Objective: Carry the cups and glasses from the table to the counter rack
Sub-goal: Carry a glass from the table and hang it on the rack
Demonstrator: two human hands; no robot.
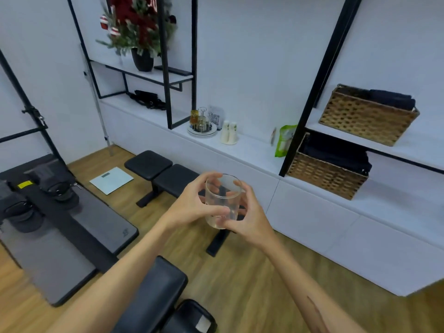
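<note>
A clear straight-sided glass (222,200) is held upright in mid-air at the centre of the view, above the floor and a black bench. My left hand (192,203) wraps its left side and my right hand (249,212) cups its right side and base. Far ahead on the white counter (254,152) stands a round rack (202,127) on a plate, with an amber glass and clear glasses upside down on its pegs. The table is out of view.
Black padded benches (165,174) stand between me and the counter, and another padded bench (153,296) lies below my arms. A white cup pair (229,132), a green bag (284,140) and wicker baskets (329,174) sit on the counter and shelves. A grey exercise machine (52,212) fills the left.
</note>
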